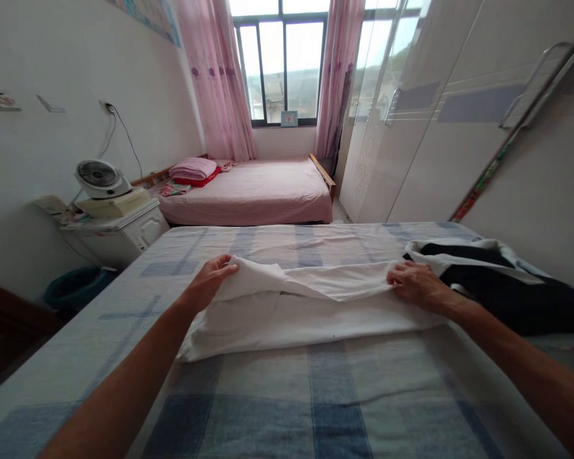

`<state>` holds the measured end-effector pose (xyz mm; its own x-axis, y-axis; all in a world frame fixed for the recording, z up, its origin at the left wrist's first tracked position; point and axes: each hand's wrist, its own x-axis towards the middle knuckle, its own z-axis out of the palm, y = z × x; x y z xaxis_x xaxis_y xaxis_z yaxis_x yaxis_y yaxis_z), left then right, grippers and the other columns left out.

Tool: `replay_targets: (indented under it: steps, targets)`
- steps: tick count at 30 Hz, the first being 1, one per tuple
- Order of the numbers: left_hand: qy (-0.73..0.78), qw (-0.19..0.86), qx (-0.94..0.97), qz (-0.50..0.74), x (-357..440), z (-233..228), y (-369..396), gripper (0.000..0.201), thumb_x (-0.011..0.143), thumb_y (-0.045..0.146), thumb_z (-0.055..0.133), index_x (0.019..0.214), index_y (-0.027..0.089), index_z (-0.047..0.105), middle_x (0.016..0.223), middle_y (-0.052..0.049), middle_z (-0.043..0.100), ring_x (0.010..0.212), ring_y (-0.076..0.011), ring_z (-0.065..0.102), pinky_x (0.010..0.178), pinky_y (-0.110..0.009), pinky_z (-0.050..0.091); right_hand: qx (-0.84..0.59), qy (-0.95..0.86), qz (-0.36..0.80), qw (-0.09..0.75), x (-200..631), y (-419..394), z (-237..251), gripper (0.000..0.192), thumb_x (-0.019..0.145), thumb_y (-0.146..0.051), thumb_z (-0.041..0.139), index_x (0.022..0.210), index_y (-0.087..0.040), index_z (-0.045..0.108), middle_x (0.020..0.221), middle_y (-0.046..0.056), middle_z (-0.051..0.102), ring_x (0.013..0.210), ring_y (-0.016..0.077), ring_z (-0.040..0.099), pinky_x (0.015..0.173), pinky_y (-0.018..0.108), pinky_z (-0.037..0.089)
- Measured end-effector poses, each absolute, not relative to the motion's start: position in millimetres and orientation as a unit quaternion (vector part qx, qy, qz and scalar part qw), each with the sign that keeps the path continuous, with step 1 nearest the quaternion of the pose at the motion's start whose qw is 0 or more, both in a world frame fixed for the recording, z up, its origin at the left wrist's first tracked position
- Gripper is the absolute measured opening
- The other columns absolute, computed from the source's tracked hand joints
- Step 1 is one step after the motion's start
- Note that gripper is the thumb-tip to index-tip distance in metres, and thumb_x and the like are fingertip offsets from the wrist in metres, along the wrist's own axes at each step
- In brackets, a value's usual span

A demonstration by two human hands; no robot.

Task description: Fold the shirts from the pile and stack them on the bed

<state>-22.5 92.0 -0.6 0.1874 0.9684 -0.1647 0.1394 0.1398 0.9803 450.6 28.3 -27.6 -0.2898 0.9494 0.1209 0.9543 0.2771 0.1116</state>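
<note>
A white garment lies stretched sideways across the bed, partly folded over itself along its far side; its exact kind is hard to make out. My left hand pinches the far left corner of the cloth between thumb and fingers, lifting it slightly. At the other end, my right hand grips the far right edge with its fingers closed on the fabric. Just beyond my right hand rests a heap of black and white clothes.
Beneath everything is a blue-and-white checked bedsheet. To the left stand a white cabinet with a fan on top and a dark green bin. A pink bed lies beyond, and wardrobes line the right.
</note>
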Motion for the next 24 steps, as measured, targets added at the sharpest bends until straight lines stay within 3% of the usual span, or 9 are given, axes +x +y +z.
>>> replay_targets:
  steps: [4,11,14,19,24]
  targets:
    - [0.518,0.587,0.469,0.410,-10.3,10.2,112.6,0.043,0.062,0.021,0.066,0.104,0.013,0.060,0.061,0.001,0.062,0.050,-0.0118,0.056,0.048,-0.022,0.045,-0.623,-0.774,-0.108,0.026,451.6,41.5,-8.6,0.014,0.073,-0.018,0.048,0.074,-0.020,0.062,0.080,0.007,0.066,0.083,0.0217,0.058,0.075,0.034,0.035]
    - [0.379,0.561,0.469,0.567,-7.9,43.5,124.4,0.052,0.064,0.015,0.070,0.115,0.016,0.062,0.081,-0.002,0.071,0.064,-0.0131,0.063,0.058,-0.020,0.051,-0.659,-0.708,-0.194,0.163,457.0,44.5,17.7,0.017,0.085,-0.030,0.044,0.085,-0.021,0.059,0.092,0.012,0.067,0.092,0.0275,0.057,0.080,0.040,0.036]
    - [0.380,0.581,0.497,0.521,-27.6,34.6,100.2,0.051,0.065,0.021,0.074,0.115,0.018,0.064,0.089,-0.003,0.072,0.071,-0.0154,0.065,0.063,-0.021,0.051,-0.628,-0.734,-0.187,0.178,466.8,26.3,-2.9,0.016,0.084,-0.029,0.045,0.085,-0.021,0.058,0.094,0.011,0.067,0.095,0.0267,0.058,0.084,0.040,0.037]
    - [0.460,0.609,0.549,0.341,-48.4,-3.1,57.1,0.048,0.070,0.033,0.073,0.114,0.016,0.066,0.088,-0.006,0.072,0.072,-0.0172,0.063,0.064,-0.024,0.049,-0.619,-0.758,-0.132,0.156,476.4,0.3,-53.6,0.018,0.076,-0.020,0.045,0.081,-0.020,0.062,0.092,0.008,0.067,0.093,0.0247,0.061,0.084,0.040,0.040]
    - [0.463,0.593,0.592,0.288,-50.8,-9.0,42.1,0.045,0.075,0.034,0.067,0.118,0.019,0.064,0.093,-0.004,0.070,0.079,-0.0167,0.061,0.070,-0.024,0.047,-0.635,-0.744,-0.138,0.158,479.1,-1.1,-59.0,0.021,0.075,-0.020,0.043,0.083,-0.019,0.063,0.094,0.009,0.067,0.098,0.0258,0.060,0.086,0.041,0.040]
